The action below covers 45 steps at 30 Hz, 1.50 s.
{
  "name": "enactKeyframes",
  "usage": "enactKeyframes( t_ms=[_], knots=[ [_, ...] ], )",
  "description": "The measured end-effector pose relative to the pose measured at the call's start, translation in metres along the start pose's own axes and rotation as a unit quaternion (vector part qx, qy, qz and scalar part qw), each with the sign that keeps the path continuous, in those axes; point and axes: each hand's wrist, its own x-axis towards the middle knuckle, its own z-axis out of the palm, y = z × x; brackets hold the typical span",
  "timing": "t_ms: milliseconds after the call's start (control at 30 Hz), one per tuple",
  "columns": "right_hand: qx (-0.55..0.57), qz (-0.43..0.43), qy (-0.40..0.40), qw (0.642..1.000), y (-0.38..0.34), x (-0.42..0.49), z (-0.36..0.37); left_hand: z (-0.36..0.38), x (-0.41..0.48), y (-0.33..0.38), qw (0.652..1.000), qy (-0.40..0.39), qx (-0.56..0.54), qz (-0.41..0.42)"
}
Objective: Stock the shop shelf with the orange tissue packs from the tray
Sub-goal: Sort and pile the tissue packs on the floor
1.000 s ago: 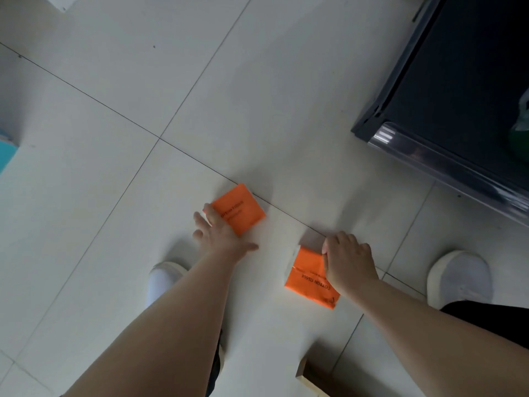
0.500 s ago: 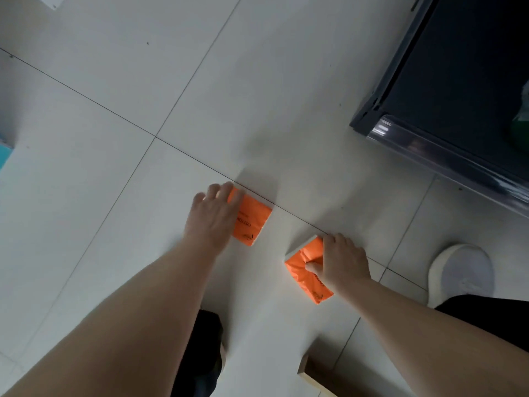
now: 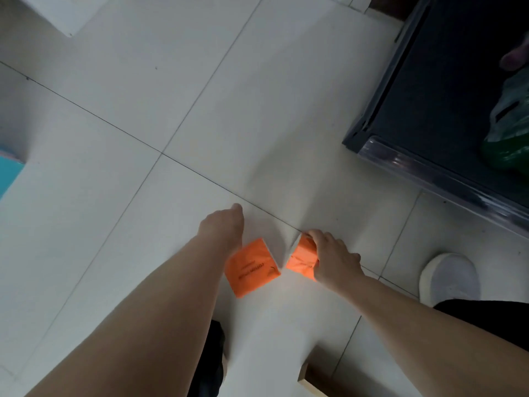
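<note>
Two orange tissue packs are low over the white tiled floor (image 3: 257, 96), almost touching corner to corner. My left hand (image 3: 221, 227) holds the left orange pack (image 3: 252, 269), which sticks out from under the palm; the fingers are hidden beneath it. My right hand (image 3: 333, 257) grips the right orange pack (image 3: 302, 257) from its right side, fingers curled over its top edge. The dark shop shelf (image 3: 423, 104) stands at the upper right, apart from both hands.
A green and white plastic bag (image 3: 509, 127) lies on the shelf. A white shoe (image 3: 448, 277) is right of my right hand. A wooden tray corner (image 3: 310, 378) shows at the bottom. A teal object (image 3: 8, 176) sits at the left edge.
Both hands have closed on the packs and drawn them together. The left pack moved right and nearer to me, and now looks raised off the floor. The view shifted toward the shelf.
</note>
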Motion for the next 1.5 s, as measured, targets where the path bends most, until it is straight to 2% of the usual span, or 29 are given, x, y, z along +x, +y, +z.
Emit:
enactKeyframes(
  t_ms=[200, 333, 433, 567, 700, 833, 933, 1100, 1367, 1500],
  knots=[
    [-0.033, -0.022, 0.056, 0.998, -0.003, -0.022, -0.015, 0.016, -0.012, 0.013, 0.998, -0.062, 0.018, -0.027],
    [-0.032, -0.034, 0.042, 0.998, 0.002, -0.02, -0.006, 0.059, -0.026, 0.021, 0.99, -0.1, 0.052, -0.086],
    [-0.046, -0.048, 0.028, 0.997, 0.004, -0.018, 0.001, 0.087, -0.029, 0.023, 0.989, -0.108, 0.046, -0.089],
    [-0.052, -0.054, 0.044, 0.996, 0.004, -0.016, -0.005, 0.072, -0.026, 0.027, 0.993, -0.078, -0.044, -0.072],
    [-0.051, -0.046, 0.081, 0.994, 0.005, -0.018, -0.027, 0.029, -0.023, 0.032, 0.992, -0.076, -0.065, -0.073],
    [-0.05, -0.033, 0.113, 0.992, 0.012, -0.043, -0.054, -0.02, -0.037, 0.042, 1.0, -0.017, 0.007, -0.021],
    [-0.053, -0.038, 0.143, 0.988, 0.015, -0.075, -0.072, -0.056, -0.062, 0.055, 1.0, 0.013, -0.015, 0.006],
    [-0.056, -0.046, 0.216, 0.974, 0.013, -0.131, -0.11, -0.105, -0.134, 0.07, 0.99, 0.124, -0.048, 0.042],
    [-0.063, -0.058, 0.399, 0.913, 0.01, -0.238, -0.195, -0.187, -0.265, 0.091, 0.951, 0.266, -0.14, 0.066],
    [-0.039, -0.07, 0.483, 0.872, 0.017, -0.291, -0.234, -0.223, -0.319, 0.113, 0.923, 0.349, -0.123, 0.103]
  ],
)
